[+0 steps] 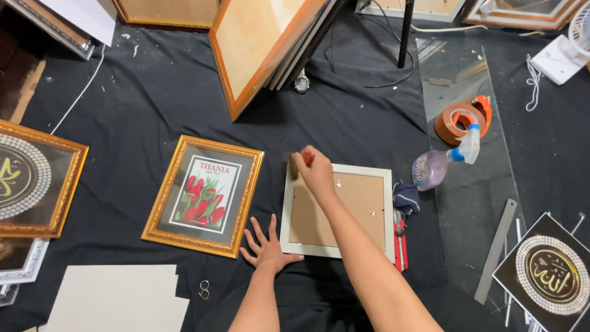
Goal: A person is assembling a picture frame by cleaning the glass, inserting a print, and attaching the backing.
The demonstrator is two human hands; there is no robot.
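A white picture frame [388, 209] lies face down on black cloth, its brown backing board [359, 206] showing. My right hand [314, 172] is closed around a small red-handled tool [306, 158] at the frame's top left corner. Beside the frame's lower left corner, my left hand [267, 246] rests flat on the cloth, fingers spread and holding nothing. To the left lies a gold frame [204, 195] with a red tulip print.
A glass sheet [479, 203] lies at right, carrying a spray bottle [439, 163] and brown tape roll [458, 120]. Metal ruler [496, 250], dark rag [405, 198], red tool [401, 252], decorated black plate [549, 273], leaning wooden frames [264, 43], gold frame [34, 178], grey cardboard [120, 298].
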